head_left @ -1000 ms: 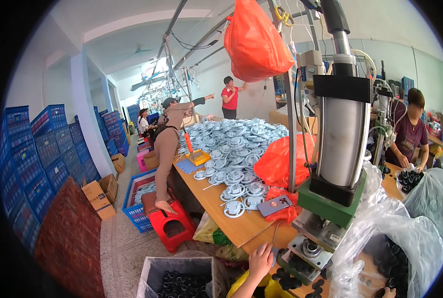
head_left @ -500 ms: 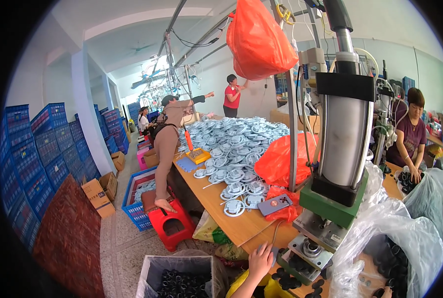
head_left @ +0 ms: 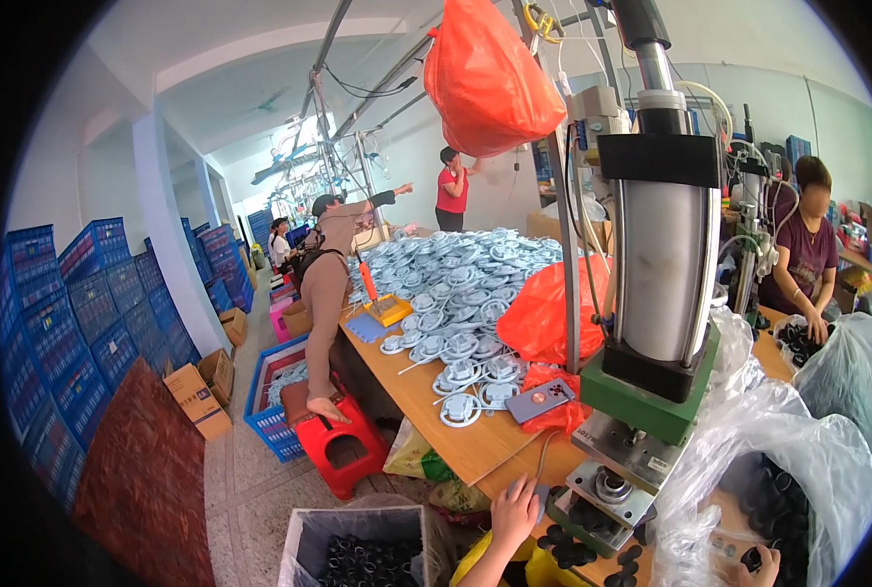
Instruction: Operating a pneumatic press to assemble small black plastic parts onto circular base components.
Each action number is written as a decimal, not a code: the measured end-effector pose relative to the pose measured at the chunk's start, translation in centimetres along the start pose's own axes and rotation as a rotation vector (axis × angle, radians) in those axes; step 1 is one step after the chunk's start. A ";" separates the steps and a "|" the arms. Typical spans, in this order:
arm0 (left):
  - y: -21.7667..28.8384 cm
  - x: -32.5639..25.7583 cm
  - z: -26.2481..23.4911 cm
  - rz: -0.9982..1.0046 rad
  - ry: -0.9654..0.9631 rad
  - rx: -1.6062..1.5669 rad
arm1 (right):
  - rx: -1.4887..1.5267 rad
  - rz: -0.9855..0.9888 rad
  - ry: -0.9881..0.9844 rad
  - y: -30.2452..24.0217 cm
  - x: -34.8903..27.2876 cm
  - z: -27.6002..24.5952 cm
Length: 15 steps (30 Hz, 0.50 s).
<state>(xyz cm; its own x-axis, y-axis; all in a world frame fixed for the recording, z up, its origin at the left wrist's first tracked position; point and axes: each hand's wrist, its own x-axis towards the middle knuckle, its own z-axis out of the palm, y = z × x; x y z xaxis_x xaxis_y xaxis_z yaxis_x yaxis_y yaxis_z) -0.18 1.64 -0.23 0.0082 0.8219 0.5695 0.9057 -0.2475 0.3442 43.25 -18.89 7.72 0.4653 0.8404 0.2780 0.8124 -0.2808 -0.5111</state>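
Observation:
My left hand (head_left: 515,513) is at the front edge of the table, beside the base of a pneumatic press (head_left: 663,284). Its fingers lie out against a small grey box (head_left: 540,497) with a cable running to it; nothing shows in its grip. Low on the right, my right hand (head_left: 760,569) pinches a black round cap (head_left: 751,560), partly cut off by the picture's edge. Just beyond it, more black caps (head_left: 776,509) fill a clear plastic bag (head_left: 815,460). Several loose black discs (head_left: 565,548) lie by the press base.
Pale blue ring-shaped parts (head_left: 455,293) are heaped on the wooden table (head_left: 426,396), with a phone (head_left: 539,400) near them. A bin (head_left: 304,548) of black rings stands below. A person leans over a red stool (head_left: 343,450); another works at right (head_left: 803,254). An orange bag (head_left: 494,83) hangs overhead.
My right hand has come further into view, now showing the black cap in its fingers. My left hand stays by the grey box. The whole view has shifted slightly.

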 end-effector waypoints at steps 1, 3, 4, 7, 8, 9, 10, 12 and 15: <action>-0.1 0.0 0.1 -0.004 0.000 -0.004 | 0.009 0.009 -0.013 0.0 0.0 0.1; -0.1 0.0 0.1 0.000 0.002 0.001 | 0.017 0.017 -0.012 -0.1 0.0 0.2; -0.1 0.0 0.1 0.004 0.005 0.004 | 0.025 0.024 -0.009 -0.2 0.0 0.2; 0.0 0.0 0.2 0.005 0.008 0.005 | 0.030 0.095 -0.050 -0.8 0.0 0.0; 0.0 0.0 0.1 0.001 0.008 0.006 | 0.029 0.092 -0.051 -0.9 0.0 -0.1; 0.0 0.1 0.0 0.005 0.008 0.000 | 0.021 0.084 -0.047 -1.1 -0.1 -0.2; 0.0 0.0 0.0 0.009 0.008 -0.007 | 0.013 0.076 -0.043 -1.2 -0.1 -0.2; -0.1 0.0 0.2 0.014 0.016 -0.001 | 0.011 0.075 -0.042 -1.1 0.0 -0.1; -0.3 0.0 0.3 0.021 0.028 0.007 | 0.014 0.077 -0.044 -0.9 0.0 0.3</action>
<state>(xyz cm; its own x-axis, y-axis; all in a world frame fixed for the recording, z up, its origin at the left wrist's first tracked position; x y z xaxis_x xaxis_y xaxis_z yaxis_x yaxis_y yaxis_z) -0.29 1.84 -0.54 0.0153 0.8020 0.5971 0.9083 -0.2608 0.3271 42.46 -18.50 7.97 0.5101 0.8361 0.2018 0.7698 -0.3392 -0.5407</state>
